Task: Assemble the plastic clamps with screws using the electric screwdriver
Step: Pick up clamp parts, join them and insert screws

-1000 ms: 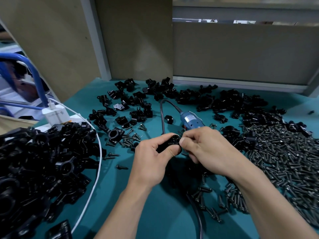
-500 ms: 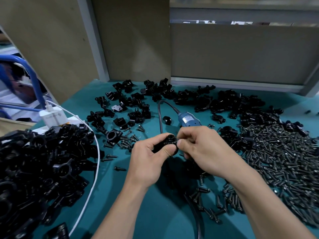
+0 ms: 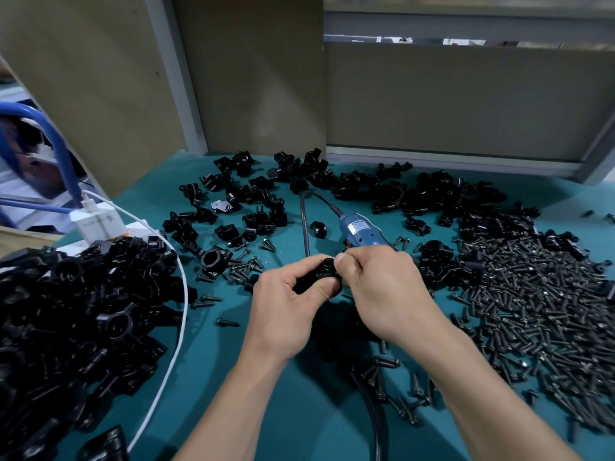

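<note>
My left hand (image 3: pixel 286 301) grips a black plastic clamp (image 3: pixel 321 272) above the middle of the green table. My right hand (image 3: pixel 386 291) is closed against the clamp's right side, thumb and forefinger pinched at its top hole; whatever they pinch is hidden. The blue electric screwdriver (image 3: pixel 361 229) lies on the table just behind my right hand, its black cord (image 3: pixel 304 224) looping away to the left. A broad heap of dark screws (image 3: pixel 532 311) covers the right side.
A big pile of black clamps (image 3: pixel 73 327) fills the left, crossed by a white cable (image 3: pixel 179 294) from a white charger (image 3: pixel 96 222). More clamp parts (image 3: pixel 366 188) lie scattered along the back by the cardboard wall. Loose screws (image 3: pixel 243 269) sit near my left hand.
Both hands stay together on the clamp in nearly the same place. The view has shifted slightly. The right fingers have worked a little at the clamp's top.
</note>
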`<state>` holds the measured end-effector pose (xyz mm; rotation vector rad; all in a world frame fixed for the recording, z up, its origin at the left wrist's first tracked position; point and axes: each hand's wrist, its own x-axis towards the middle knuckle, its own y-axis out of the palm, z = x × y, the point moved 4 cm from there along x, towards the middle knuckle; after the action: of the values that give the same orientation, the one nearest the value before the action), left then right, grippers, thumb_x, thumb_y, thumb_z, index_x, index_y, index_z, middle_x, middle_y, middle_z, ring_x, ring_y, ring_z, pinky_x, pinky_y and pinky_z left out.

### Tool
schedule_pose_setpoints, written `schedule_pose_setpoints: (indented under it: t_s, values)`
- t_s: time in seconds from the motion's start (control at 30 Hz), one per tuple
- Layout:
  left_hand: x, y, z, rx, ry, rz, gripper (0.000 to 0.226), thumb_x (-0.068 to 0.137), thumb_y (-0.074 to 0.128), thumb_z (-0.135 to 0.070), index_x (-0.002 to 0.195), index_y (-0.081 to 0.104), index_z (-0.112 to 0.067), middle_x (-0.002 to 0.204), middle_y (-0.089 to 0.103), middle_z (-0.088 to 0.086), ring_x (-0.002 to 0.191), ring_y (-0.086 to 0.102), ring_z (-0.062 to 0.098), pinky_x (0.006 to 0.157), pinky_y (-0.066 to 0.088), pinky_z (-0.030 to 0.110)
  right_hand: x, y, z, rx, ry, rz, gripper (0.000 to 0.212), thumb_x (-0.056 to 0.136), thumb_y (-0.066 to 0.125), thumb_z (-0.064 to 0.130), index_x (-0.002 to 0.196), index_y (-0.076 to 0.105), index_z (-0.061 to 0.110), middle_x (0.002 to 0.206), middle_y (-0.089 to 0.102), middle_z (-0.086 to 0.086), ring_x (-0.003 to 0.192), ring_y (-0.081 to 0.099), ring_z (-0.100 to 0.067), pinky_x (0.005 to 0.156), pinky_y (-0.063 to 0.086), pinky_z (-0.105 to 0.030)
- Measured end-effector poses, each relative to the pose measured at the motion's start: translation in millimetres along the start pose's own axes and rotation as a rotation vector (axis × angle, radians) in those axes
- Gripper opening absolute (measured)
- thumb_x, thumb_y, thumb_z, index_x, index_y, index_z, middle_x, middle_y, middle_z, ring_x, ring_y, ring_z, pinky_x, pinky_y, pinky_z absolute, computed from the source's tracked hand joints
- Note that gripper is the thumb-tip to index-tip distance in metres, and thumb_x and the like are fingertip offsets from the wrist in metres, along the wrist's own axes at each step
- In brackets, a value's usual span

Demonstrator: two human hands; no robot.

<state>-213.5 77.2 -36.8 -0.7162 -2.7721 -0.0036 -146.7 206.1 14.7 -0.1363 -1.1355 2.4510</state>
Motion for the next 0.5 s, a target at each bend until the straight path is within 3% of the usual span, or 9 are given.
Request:
schedule_pose_setpoints:
  t_s: [0.13,0.2,0.23,0.3,0.33,0.4,0.47,0.5]
  values:
    - [-0.2,1.3,-0.5,0.017,-0.032,-0.030,0.033,0.081,0.076,-0.030,0.113,0.080,-0.027,0.103,0.080,-0.011,0.102,0.074,0.009,0.096,0.058,0.037,1.2,-10.7,3.2,0.083,-0.070,0.087,0.022,0.102,0.058,0.029,0.081,0.059,0.024,0.061,0.068,-0.001,0.046,0.050,-0.006,0.048,0.037,-0.016]
    - [-0.3,1.4,1.0,0.019,-0.053,-0.035,0.039,0.079,0.076,-0.032,0.117,0.079,-0.021,0.105,0.080,-0.010,0.105,0.074,0.011,0.099,0.057,0.042,2.6,-10.2,3.6,0.076,-0.074,0.077,0.024,0.102,0.058,0.026,0.078,0.060,0.023,0.061,0.069,-0.002,0.044,0.049,-0.005,0.044,0.037,-0.019]
    - [-0.4,1.8,1.2,0.019,-0.051,-0.024,0.038,0.080,0.076,-0.030,0.116,0.079,-0.022,0.105,0.080,-0.010,0.105,0.074,0.011,0.099,0.057,0.043,2.8,-7.7,2.7,0.050,-0.055,0.067,0.029,0.103,0.056,0.029,0.075,0.061,0.021,0.062,0.069,-0.006,0.045,0.049,-0.007,0.046,0.043,-0.027]
    - [-1.1,2.1,-0.4,0.022,-0.033,-0.008,0.030,0.082,0.075,-0.026,0.111,0.080,-0.029,0.101,0.080,-0.012,0.100,0.074,0.008,0.095,0.058,0.036,2.1,-4.1,2.1,0.016,-0.021,0.048,0.039,0.104,0.053,0.039,0.073,0.062,0.017,0.066,0.068,-0.011,0.052,0.054,-0.021,0.056,0.050,-0.042]
    - [-1.1,0.7,-1.7,0.025,-0.018,-0.024,0.027,0.082,0.075,-0.026,0.105,0.081,-0.036,0.098,0.080,-0.014,0.096,0.073,0.004,0.090,0.057,0.027,2.1,-5.9,0.5,0.020,-0.023,0.027,0.040,0.103,0.052,0.043,0.074,0.062,0.018,0.066,0.069,-0.009,0.055,0.058,-0.023,0.056,0.050,-0.041]
    - [0.9,-4.9,-3.1,0.027,-0.010,-0.098,0.026,0.082,0.077,-0.028,0.092,0.079,-0.051,0.093,0.079,-0.019,0.083,0.070,-0.004,0.078,0.053,0.015,4.0,-17.6,-4.4,0.020,-0.050,-0.064,0.033,0.102,0.052,0.049,0.078,0.063,0.028,0.065,0.070,0.002,0.053,0.061,-0.012,0.053,0.049,-0.029]
    - [4.1,-11.5,-0.1,-0.010,-0.053,-0.184,0.039,0.088,0.079,-0.023,0.084,0.075,-0.061,0.091,0.078,-0.019,0.072,0.066,-0.004,0.074,0.054,0.017,6.5,-36.8,-12.0,-0.091,-0.030,-0.181,0.015,0.099,0.057,0.047,0.097,0.063,0.033,0.066,0.069,0.010,0.059,0.062,-0.007,0.053,0.044,-0.018]
    - [5.0,-15.0,1.8,-0.051,-0.081,-0.229,0.045,0.090,0.078,-0.020,0.081,0.074,-0.064,0.091,0.078,-0.019,0.068,0.064,-0.003,0.072,0.055,0.019,7.7,-42.8,-18.8,-0.178,0.025,-0.209,0.018,0.097,0.061,0.045,0.110,0.061,0.033,0.067,0.066,0.010,0.064,0.061,-0.007,0.057,0.044,-0.021]
